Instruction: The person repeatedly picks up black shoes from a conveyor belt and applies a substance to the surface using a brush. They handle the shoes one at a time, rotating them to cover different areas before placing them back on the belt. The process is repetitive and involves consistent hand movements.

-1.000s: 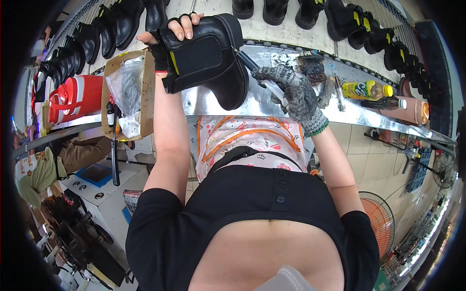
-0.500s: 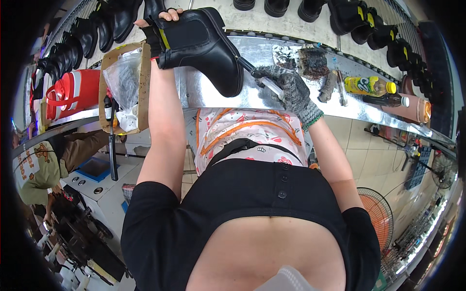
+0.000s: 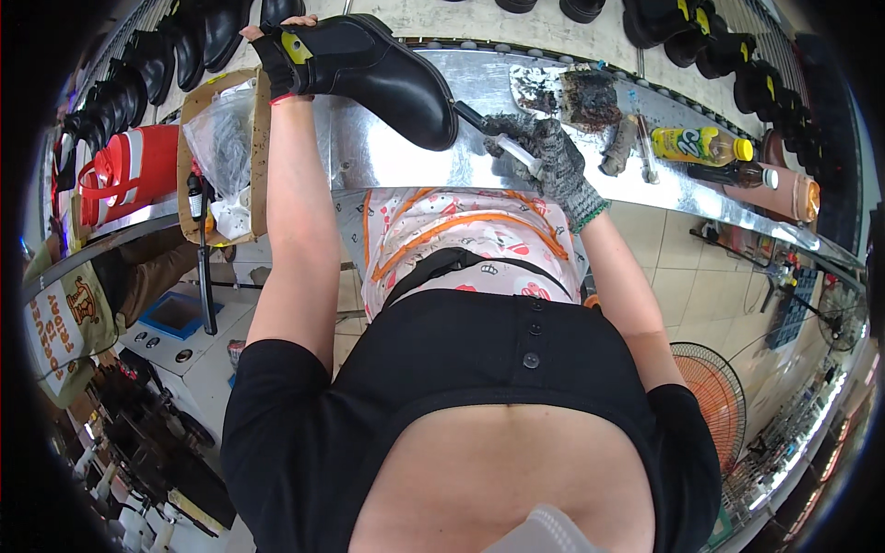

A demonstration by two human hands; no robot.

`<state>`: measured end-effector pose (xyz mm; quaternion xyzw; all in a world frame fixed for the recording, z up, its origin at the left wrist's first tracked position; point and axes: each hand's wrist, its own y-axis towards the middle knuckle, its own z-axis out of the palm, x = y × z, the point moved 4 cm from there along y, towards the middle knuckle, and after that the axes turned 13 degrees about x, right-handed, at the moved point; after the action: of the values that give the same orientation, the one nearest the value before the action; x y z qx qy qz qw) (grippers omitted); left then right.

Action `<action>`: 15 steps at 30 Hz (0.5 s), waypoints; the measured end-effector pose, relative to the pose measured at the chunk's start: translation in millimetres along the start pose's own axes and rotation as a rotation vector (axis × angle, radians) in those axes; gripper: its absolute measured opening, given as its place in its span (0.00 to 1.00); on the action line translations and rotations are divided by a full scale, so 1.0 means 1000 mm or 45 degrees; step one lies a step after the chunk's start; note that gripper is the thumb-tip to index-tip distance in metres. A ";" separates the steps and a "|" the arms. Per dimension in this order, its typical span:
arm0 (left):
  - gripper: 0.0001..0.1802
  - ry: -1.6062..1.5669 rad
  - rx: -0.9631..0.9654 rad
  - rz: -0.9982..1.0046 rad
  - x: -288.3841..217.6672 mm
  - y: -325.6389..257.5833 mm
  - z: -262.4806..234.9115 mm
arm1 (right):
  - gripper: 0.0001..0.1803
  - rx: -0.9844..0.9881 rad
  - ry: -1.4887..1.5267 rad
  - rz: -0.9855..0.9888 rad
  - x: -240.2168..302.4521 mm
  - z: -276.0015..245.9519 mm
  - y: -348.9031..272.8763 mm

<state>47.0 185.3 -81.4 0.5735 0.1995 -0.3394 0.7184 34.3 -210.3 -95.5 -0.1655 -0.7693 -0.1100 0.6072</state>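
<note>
My left hand (image 3: 274, 66), in a dark fingerless glove with red at the wrist, is closed on the upper part of a black ankle boot (image 3: 392, 88). The boot is tipped on its side above the metal bench, its toe pointing right and toward me. A yellow patch shows near its top opening. My right hand (image 3: 556, 164), in a grey knitted glove, grips a slim tool (image 3: 516, 152) with a pale handle and a dark tip. That tip meets the edge of the boot's toe, or lies very near it; I cannot tell whether it touches.
Black-stained sheet (image 3: 562, 92), drink bottle (image 3: 701, 145) and dark bottle (image 3: 737, 174) lie on the metal bench (image 3: 415, 170) at right. A cardboard box (image 3: 261, 170) with plastic bags and a red jug (image 3: 134, 175) stand left. Boots (image 3: 654, 20) line the conveyor beyond.
The boot has turned, so more of its front and less of its side panel shows, and its toe sits higher in view. My right hand still holds the tool by the toe.
</note>
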 end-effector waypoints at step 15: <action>0.30 1.210 -0.395 -0.212 0.003 -0.034 -0.047 | 0.46 -0.136 1.331 0.283 -0.028 0.020 -0.014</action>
<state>29.8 226.2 -119.3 0.5332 0.5976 -0.0635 0.5955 16.8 -219.1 -126.8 -0.1997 -0.3357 -0.1518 0.9080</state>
